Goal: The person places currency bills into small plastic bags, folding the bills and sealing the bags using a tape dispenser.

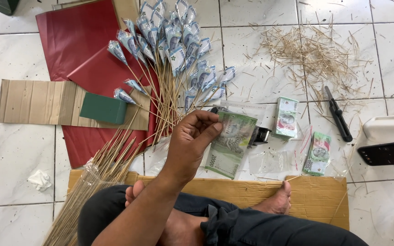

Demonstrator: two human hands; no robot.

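Pinching a green banknote point(230, 143) in the left hand point(192, 141), fingers clamped on its edge, above the tiled floor point(14, 150), near skewered folded notes point(174, 45); right hand out of sight.

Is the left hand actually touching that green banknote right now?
Touching. The head view shows the left hand pinching the top edge of the green banknote, fingertips curled over it and thumb against its face.
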